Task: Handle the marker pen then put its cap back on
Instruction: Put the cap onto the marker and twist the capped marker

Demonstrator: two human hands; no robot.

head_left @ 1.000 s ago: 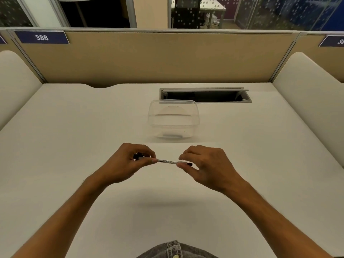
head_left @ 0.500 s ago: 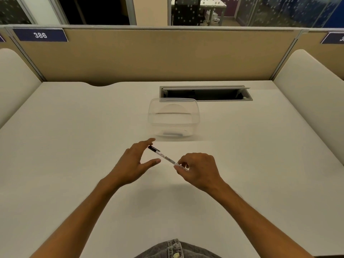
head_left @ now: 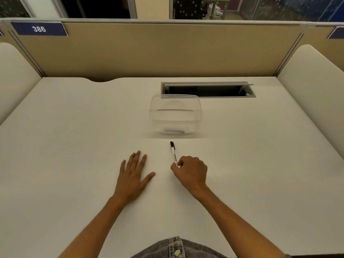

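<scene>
Since a moment ago our left hand point(head_left: 132, 176) has let go and now lies flat, fingers straight, on the white desk point(head_left: 74, 146). Our right hand point(head_left: 191, 171) pinches the near end of the marker pen point(head_left: 173, 152), its black cap point(head_left: 172, 144) on, pointing toward the clear container point(head_left: 176, 114) beyond.

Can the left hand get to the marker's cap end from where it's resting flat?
Probably yes. The left hand lies flat on the desk, and only bare desk lies between it and the marker, whose black cap points away from the right hand.
</scene>
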